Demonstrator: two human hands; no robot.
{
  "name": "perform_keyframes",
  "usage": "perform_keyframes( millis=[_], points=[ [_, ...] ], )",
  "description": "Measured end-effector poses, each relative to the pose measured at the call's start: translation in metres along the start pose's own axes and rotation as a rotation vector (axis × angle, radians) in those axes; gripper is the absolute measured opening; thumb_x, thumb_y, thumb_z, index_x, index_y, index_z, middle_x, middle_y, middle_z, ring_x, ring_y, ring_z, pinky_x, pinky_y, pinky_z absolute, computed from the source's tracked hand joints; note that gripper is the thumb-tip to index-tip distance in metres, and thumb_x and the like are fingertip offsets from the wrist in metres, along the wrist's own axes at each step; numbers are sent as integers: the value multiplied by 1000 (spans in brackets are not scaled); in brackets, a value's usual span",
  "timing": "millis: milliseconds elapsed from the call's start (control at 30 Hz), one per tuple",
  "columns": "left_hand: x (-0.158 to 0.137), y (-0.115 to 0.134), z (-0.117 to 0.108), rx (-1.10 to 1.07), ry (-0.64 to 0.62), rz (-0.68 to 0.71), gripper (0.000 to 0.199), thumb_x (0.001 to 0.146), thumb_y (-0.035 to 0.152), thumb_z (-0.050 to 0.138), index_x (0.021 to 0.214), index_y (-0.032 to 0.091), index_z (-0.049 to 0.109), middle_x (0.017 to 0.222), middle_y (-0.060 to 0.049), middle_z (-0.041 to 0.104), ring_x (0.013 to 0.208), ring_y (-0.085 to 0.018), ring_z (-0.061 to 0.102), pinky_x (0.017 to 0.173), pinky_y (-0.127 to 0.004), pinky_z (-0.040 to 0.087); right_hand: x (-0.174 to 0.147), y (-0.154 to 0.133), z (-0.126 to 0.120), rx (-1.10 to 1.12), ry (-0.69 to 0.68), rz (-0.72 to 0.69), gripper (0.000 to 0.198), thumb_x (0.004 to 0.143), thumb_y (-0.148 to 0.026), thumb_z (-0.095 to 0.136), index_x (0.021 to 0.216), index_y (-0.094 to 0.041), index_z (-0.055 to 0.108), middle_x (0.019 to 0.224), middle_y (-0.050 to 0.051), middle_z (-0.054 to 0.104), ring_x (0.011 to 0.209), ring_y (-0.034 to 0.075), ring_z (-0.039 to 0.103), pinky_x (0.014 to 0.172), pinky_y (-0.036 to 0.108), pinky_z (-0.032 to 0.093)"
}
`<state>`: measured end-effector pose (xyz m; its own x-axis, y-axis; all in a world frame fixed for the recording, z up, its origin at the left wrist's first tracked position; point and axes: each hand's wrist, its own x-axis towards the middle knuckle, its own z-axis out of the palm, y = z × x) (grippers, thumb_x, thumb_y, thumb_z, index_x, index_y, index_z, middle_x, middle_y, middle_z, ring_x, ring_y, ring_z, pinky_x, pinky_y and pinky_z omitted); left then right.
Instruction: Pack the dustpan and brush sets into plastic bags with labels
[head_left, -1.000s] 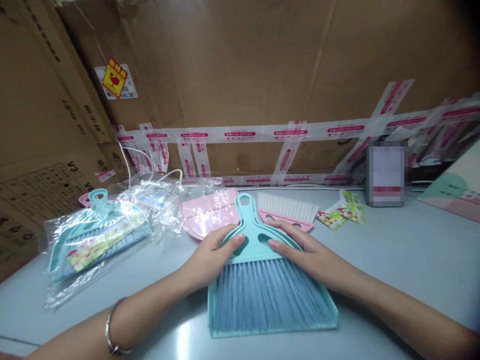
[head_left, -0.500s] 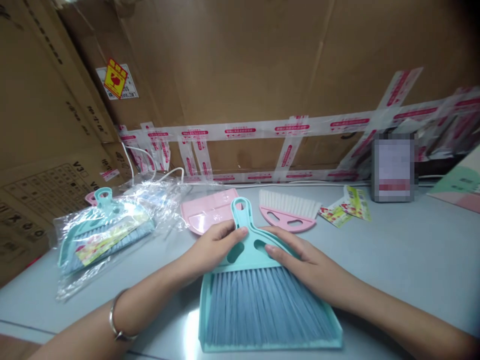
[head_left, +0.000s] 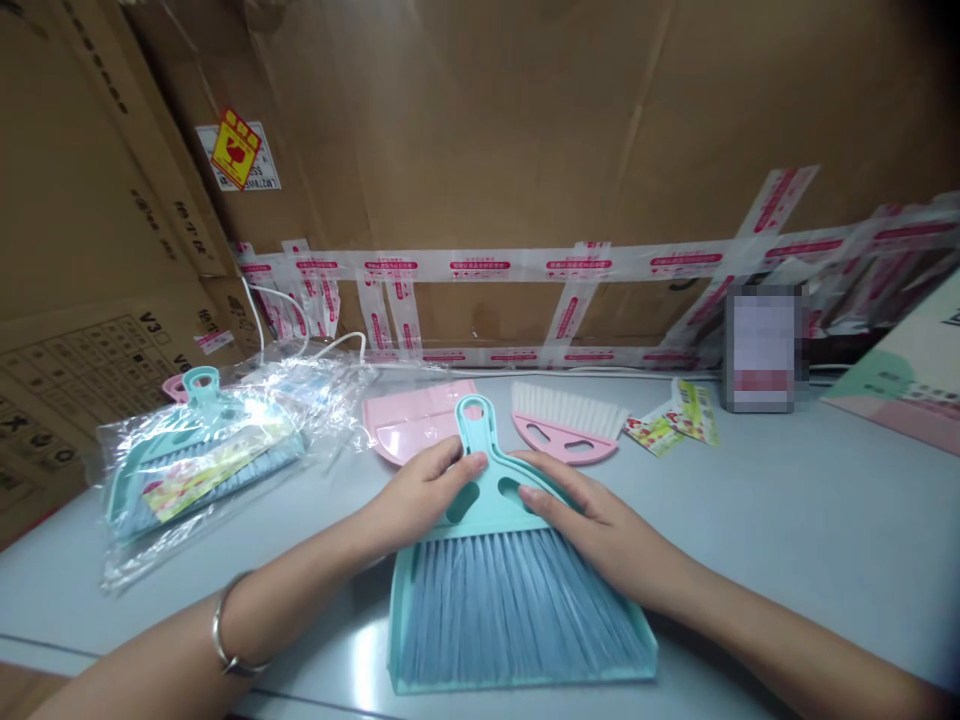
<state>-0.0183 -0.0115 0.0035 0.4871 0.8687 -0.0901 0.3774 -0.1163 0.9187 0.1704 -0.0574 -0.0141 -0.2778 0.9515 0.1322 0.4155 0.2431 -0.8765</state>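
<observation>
In front of me a turquoise hand brush (head_left: 501, 600) with blue bristles lies nested in a matching turquoise dustpan (head_left: 397, 640), their looped handles lined up at the far end. My left hand (head_left: 433, 485) grips the pair on the left near the handle, thumb on top of the brush. On the other side my right hand (head_left: 592, 515) clasps the right shoulder, its thumb tip by an oval hole and its fingers over the edge. Just beyond lie a pink dustpan (head_left: 405, 410), partly behind my left hand, and a pink brush (head_left: 570, 440) with white bristles.
At the left, brush-and-dustpan sets (head_left: 202, 450) rest in clear plastic bags. Small printed cards (head_left: 690, 412) and a blurred upright device (head_left: 763, 350) stand at the right, with a pastel box (head_left: 900, 385) beyond. Large taped cartons (head_left: 480, 130) line the table's back.
The view has shifted a little, so most things appear slightly further left. Both hands keep their hold on the turquoise brush and dustpan.
</observation>
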Motion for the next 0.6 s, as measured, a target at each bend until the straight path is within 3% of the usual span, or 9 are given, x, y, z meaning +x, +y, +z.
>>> perform_keyframes(
  millis=[333,467,600],
  points=[
    [1,-3,1,46,20,38,32,82,46,46,83,15,53,74,-1,49,68,-13,44,62,-26,38,-2,-2,0,-4,-16,14,38,88,-43,42,119,-25,53,122,5,59,116,23,52,98,44,42],
    [0,0,0,-25,21,34,33,82,46,49,89,16,57,85,-3,58,80,-16,52,71,-27,42,0,-3,-1,0,-4,23,37,88,-43,44,118,-25,54,122,5,59,110,23,55,98,47,41],
    [-3,3,-6,-154,-53,12,38,81,47,53,106,20,59,104,-4,63,98,-21,56,83,-31,44,4,-3,-4,3,53,38,40,85,-48,47,118,-26,55,126,5,56,118,25,50,101,48,37]
  ],
)
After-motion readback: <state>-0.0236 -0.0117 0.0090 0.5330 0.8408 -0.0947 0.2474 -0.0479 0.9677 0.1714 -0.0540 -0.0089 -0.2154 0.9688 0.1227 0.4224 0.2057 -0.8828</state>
